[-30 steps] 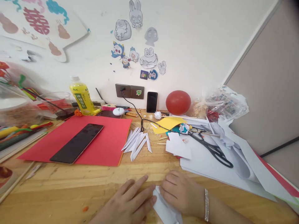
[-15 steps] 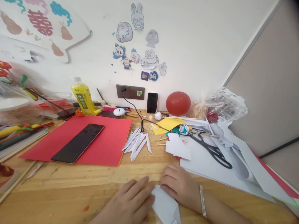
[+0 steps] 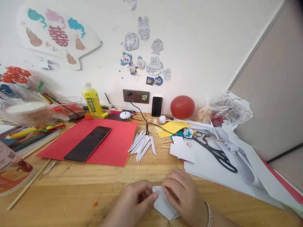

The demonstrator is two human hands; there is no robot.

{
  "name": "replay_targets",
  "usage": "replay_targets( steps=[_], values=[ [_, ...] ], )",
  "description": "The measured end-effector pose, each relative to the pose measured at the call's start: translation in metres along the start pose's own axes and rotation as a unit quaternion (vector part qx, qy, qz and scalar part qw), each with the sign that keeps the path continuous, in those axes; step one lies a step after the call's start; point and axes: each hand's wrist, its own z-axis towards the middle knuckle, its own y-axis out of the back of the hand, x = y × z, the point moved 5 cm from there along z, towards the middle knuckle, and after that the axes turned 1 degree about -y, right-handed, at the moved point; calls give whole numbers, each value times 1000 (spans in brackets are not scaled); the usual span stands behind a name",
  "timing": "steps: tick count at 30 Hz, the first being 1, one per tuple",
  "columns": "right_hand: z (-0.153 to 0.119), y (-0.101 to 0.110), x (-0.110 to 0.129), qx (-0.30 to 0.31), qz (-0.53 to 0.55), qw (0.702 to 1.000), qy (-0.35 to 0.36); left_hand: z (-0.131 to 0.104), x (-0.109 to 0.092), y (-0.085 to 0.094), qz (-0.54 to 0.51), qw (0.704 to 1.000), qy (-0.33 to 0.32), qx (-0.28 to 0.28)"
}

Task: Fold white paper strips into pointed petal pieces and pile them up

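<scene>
A folded piece of white paper (image 3: 164, 206) lies at the table's near edge between my hands. My left hand (image 3: 134, 201) has its fingers curled, with thumb and fingertips closed at the paper's upper left corner. On the other side, my right hand (image 3: 182, 195), with a shiny bracelet at the wrist, bends its fingers over the paper's upper right edge and covers part of it. Beyond my hands rests a loose bunch of folded white paper strips (image 3: 142, 146). Cut white paper scraps (image 3: 181, 149) are to their right.
A dark phone (image 3: 88, 144) lies on red sheets (image 3: 115, 142) at the left. White sheets (image 3: 201, 168) with black-handled scissors (image 3: 221, 157) spread at the right. Along the wall stand a yellow bottle (image 3: 92, 101), a second phone (image 3: 157, 106) and a red balloon (image 3: 182, 107). A wooden stick (image 3: 28, 186) lies near left.
My left hand's fingers went from stretched out to curled in at the paper's corner. My right hand shifted further over the paper. The view has swung slightly left and up.
</scene>
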Motion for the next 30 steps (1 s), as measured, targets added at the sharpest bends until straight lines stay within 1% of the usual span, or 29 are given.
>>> replay_targets(
  steps=[2,4,7,10,13,22,27,30],
  values=[
    [1,1,-1,3,44,999,-30,0,-7,1,26,1000,4,11],
    [2,-1,-5,18,108,991,-79,0,-11,2,40,999,9,7],
    [0,-11,-13,65,203,964,-157,1,-13,1,50,999,12,13],
    [-1,-22,-18,116,238,945,-190,2,-11,0,47,999,7,18],
    [-1,-25,-18,139,246,940,-190,1,-9,0,44,999,9,19],
    [2,-21,-15,172,256,939,-150,-2,-11,0,71,997,0,30],
    [1,-24,-16,174,254,938,-157,-3,-10,-1,69,997,-17,36],
    [0,-26,-15,178,246,941,-150,-3,-10,-1,78,996,-29,34]
  ],
)
